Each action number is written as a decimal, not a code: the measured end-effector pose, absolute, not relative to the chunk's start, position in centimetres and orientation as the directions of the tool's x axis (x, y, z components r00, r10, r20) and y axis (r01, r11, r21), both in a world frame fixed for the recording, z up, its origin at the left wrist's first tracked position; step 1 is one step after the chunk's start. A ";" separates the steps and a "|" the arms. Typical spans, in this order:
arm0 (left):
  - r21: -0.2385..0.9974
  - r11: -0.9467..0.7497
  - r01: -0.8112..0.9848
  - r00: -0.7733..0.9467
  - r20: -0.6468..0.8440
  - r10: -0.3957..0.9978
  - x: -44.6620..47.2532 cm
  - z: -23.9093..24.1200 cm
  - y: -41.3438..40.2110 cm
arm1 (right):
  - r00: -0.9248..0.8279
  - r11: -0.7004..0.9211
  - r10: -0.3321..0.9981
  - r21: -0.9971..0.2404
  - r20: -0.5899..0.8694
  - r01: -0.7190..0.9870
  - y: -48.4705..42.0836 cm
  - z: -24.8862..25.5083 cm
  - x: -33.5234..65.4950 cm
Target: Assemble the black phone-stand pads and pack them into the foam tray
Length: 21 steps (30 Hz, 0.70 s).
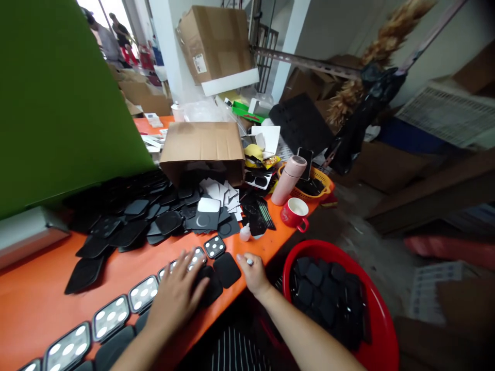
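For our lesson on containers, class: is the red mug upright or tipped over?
Upright: the red mug stands on the orange table, its open rim facing up and its handle at the side.

white-dotted squares (112, 317), plain black pads (227, 270), orange tabletop (34, 299), red tub (381, 317), pink bottle (288, 181)

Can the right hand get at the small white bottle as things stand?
Probably yes: bare table separates the right hand from the bottle, and nothing visible blocks the way, though that hand seems to hold a small pale-tipped thing.
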<state>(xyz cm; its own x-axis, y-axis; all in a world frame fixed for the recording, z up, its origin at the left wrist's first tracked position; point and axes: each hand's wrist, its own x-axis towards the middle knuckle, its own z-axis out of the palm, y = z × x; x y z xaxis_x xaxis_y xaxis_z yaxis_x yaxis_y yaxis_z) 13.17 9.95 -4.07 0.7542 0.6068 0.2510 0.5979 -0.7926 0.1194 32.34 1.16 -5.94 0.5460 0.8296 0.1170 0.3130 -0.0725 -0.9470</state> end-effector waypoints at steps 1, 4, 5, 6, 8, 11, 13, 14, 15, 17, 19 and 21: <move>0.105 -0.766 0.634 0.723 0.269 0.636 13.2 -3.4 11.4 | 0.535 -0.072 0.836 -0.941 0.124 0.331 1.2 -6.1 32.3; 0.045 -0.696 0.716 0.663 0.269 0.699 13.7 -1.7 16.1 | 0.518 -0.074 0.840 -0.914 0.158 0.399 1.2 -6.4 32.1; 0.025 -0.679 0.733 0.652 0.255 0.713 14.0 -1.4 17.5 | 0.515 -0.071 0.840 -0.906 0.171 0.417 1.2 -6.4 32.1; 0.007 -0.667 0.745 0.646 0.237 0.725 14.3 -1.3 18.7 | 0.511 -0.068 0.840 -0.900 0.181 0.431 1.2 -6.4 32.0; -0.013 -0.656 0.755 0.647 0.179 0.741 14.8 -1.7 20.8 | 0.498 -0.064 0.846 -0.891 0.190 0.449 1.2 -6.2 32.1; -0.001 -0.662 0.750 0.659 0.097 0.746 14.8 -3.1 22.7 | 0.482 -0.073 0.856 -0.878 0.187 0.472 1.1 -6.0 32.2; 0.037 -0.662 0.748 0.656 0.107 0.747 14.5 -3.6 23.2 | 0.478 -0.085 0.859 -0.868 0.185 0.490 1.1 -5.9 32.3; 0.066 -0.657 0.751 0.646 0.133 0.752 14.3 -3.6 23.2 | 0.477 -0.091 0.860 -0.863 0.184 0.498 1.0 -5.9 32.3; 0.101 -0.643 0.759 0.624 0.167 0.763 14.0 -3.3 23.1 | 0.476 -0.097 0.860 -0.858 0.183 0.504 1.0 -5.9 32.3; 0.186 -0.573 0.798 0.536 0.214 0.817 13.4 -2.1 22.5 | 0.477 -0.098 0.859 -0.853 0.187 0.512 1.0 -5.9 32.4; 0.291 -0.423 0.858 0.372 0.214 0.903 12.7 -0.6 21.7 | 0.472 -0.084 0.859 -0.857 0.196 0.508 1.0 -6.0 32.4; 0.458 -0.214 0.863 0.135 0.201 0.970 11.7 0.8 20.9 | 0.467 -0.067 0.863 -0.871 0.194 0.486 1.0 -6.1 32.4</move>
